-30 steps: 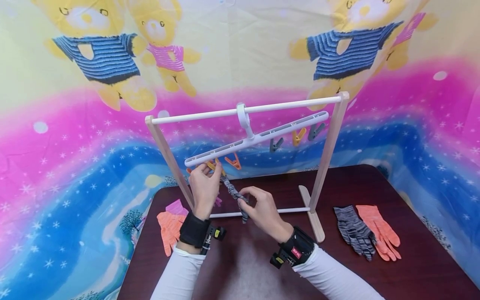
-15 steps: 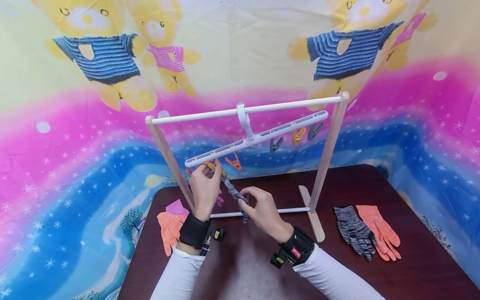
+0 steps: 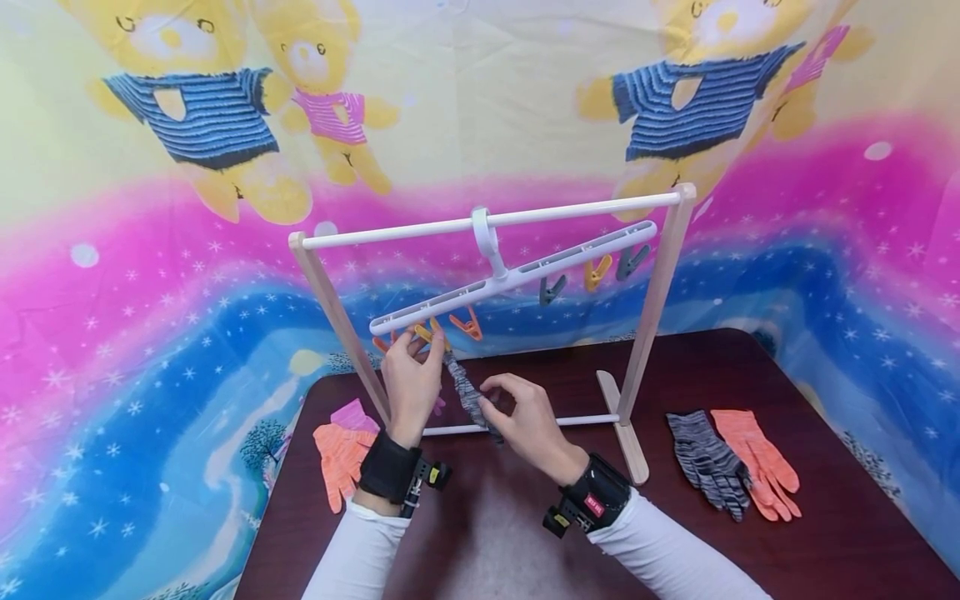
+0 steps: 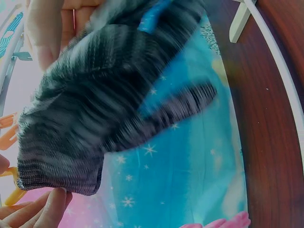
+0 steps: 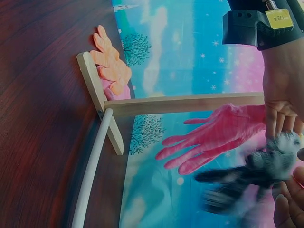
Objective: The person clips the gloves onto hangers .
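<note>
Both your hands are at the grey striped glove (image 3: 465, 392) under the low end of the white hanger (image 3: 495, 261). With the fingers of your left hand (image 3: 411, 383) you pinch the yellow clip (image 4: 15, 196) at the glove's cuff. Your right hand (image 3: 528, 423) is lower, thumb and index finger curved toward each other beside the glove; you cannot tell whether they grip it, and the glove's far end is blurred. Close by your left fingers is an orange clip (image 3: 474, 323), and the hanging pink glove (image 5: 209, 137) is just beyond. From the white rail (image 3: 375, 234) the hanger slopes down to your left; under its raised half you have two dark clips (image 3: 552, 291) with another yellow one between. On the worktop (image 3: 487, 542), orange and pink gloves (image 3: 339, 462) overlap to your left, while grey and orange gloves (image 3: 701, 454) lie touching to your right.
</note>
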`<act>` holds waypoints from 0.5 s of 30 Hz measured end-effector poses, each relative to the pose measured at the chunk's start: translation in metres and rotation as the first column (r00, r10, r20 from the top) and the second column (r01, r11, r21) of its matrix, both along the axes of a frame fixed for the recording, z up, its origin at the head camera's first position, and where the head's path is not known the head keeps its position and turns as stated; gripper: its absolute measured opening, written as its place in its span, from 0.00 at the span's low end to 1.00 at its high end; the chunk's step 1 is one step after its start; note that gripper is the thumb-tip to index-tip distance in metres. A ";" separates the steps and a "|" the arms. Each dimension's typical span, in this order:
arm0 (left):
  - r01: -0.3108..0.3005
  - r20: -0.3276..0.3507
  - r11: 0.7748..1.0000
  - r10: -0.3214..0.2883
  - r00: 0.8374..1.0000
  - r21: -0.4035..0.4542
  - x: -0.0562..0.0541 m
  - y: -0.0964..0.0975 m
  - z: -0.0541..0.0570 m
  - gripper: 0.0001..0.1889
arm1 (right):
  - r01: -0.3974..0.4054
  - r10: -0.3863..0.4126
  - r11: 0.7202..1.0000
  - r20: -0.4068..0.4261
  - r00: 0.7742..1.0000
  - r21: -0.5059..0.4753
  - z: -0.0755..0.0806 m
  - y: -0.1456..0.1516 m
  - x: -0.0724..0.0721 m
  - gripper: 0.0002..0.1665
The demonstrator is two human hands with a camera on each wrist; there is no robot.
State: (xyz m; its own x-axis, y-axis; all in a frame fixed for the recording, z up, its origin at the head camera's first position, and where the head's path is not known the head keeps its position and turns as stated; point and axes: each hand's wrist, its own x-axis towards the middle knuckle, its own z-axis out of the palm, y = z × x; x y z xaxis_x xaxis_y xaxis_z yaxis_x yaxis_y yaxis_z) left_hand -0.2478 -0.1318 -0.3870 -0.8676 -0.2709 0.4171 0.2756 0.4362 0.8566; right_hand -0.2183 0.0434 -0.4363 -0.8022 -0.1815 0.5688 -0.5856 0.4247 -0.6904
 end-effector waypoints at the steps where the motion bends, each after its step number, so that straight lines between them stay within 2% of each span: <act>1: 0.004 -0.001 1.000 -0.004 1.000 0.005 0.000 0.000 0.000 0.21 | -0.001 0.001 1.000 -0.002 1.000 -0.001 0.000 0.000 0.000 0.08; 6: 0.016 -0.007 1.000 -0.015 1.000 0.017 0.001 -0.001 -0.003 0.20 | -0.004 0.004 1.000 0.009 1.000 -0.001 -0.001 0.002 0.000 0.07; 12: -0.003 0.008 1.000 0.003 1.000 -0.015 0.005 -0.002 -0.005 0.20 | 0.005 -0.005 1.000 0.027 1.000 0.009 -0.004 0.003 0.001 0.05; 15: 0.003 -0.005 1.000 -0.003 1.000 -0.020 0.006 -0.003 -0.007 0.20 | 0.008 -0.008 1.000 0.032 0.999 0.009 -0.006 0.004 0.002 0.05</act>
